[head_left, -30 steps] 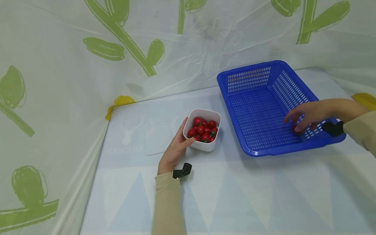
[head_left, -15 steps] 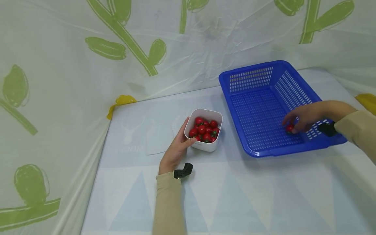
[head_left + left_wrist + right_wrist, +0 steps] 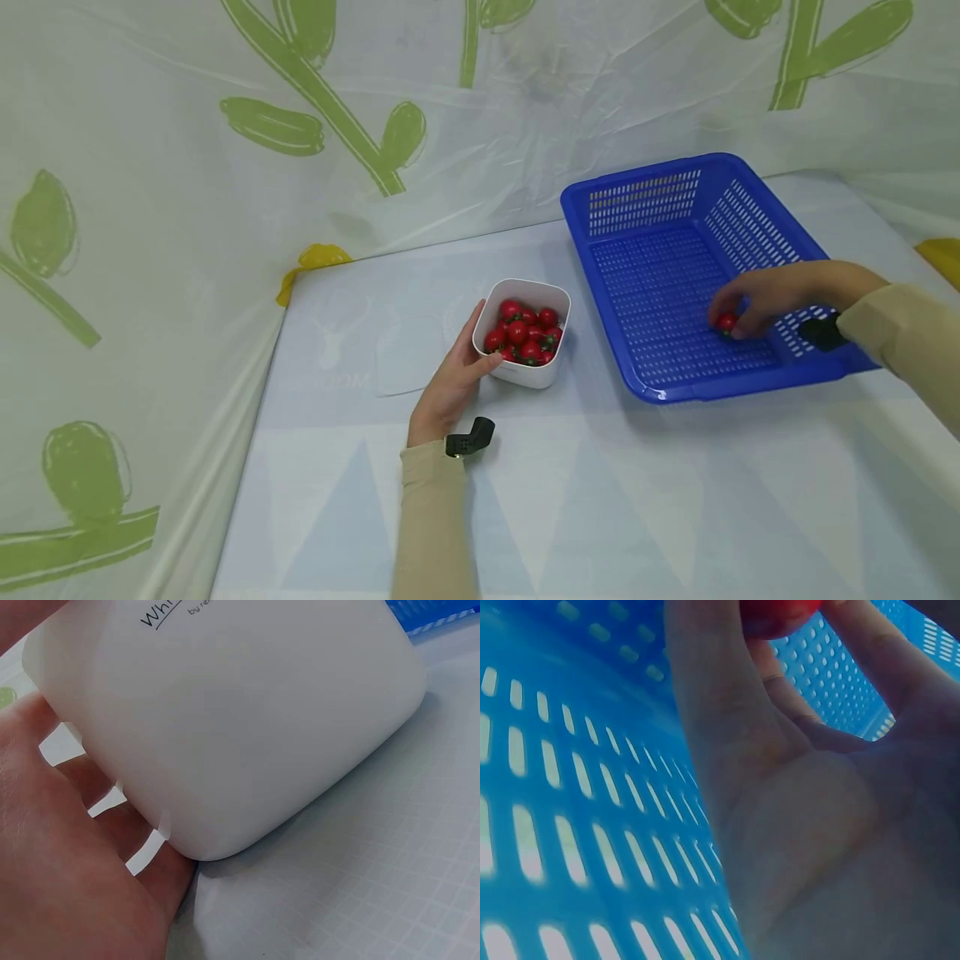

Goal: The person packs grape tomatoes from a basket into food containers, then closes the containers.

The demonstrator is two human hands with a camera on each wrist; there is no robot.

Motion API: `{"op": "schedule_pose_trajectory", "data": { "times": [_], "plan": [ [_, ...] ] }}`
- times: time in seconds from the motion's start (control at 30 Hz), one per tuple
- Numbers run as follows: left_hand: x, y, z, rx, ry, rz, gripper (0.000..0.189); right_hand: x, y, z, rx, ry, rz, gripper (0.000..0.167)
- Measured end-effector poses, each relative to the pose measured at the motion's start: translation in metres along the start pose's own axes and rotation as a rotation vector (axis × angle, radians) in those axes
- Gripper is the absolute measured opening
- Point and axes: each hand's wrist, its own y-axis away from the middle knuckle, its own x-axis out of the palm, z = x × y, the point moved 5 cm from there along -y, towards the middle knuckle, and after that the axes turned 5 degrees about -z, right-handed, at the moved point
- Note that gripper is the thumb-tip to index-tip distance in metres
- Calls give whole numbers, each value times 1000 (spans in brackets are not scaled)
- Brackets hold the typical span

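My left hand [image 3: 448, 387] holds a white square container [image 3: 527, 377], thumb at its near rim and fingers along its left side. Several red cherry tomatoes [image 3: 516, 332] with green stems lie in it. The left wrist view shows the container's smooth side [image 3: 240, 735] with the fingers [image 3: 127, 825] against it. Inside the blue basket [image 3: 600, 312], at its right part, my right hand [image 3: 783, 290] pinches one cherry tomato [image 3: 725, 323] close over the basket floor. In the right wrist view this tomato [image 3: 780, 615] shows between thumb and fingers, partly cut off by the frame's top.
The slotted basket wall [image 3: 607, 780] rises beside my right hand. A pale patterned cloth [image 3: 540, 492] covers the table. At the back hangs a whitish sheet with green leaf prints [image 3: 273, 127]. Yellow pieces [image 3: 321, 256] mark the table's back corners.
My right hand has moved left with the cherry tomato, away from the basket's right wall. My left hand stays on the container. The head view has shifted slightly.
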Motion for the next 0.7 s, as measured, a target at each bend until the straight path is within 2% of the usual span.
{"op": "schedule_pose_trajectory", "data": {
  "times": [0.13,0.37,0.7],
  "plan": [
    [1,1,-2,-2,-11,2,74,1,-3,0,15,-35,-11,41],
    [1,1,-3,10,-19,7,74,0,-2,12,-22,-52,-39,38],
    [1,2,-3,13,-19,1,74,-4,4,39,-118,-28,-182,41]
  ]
}}
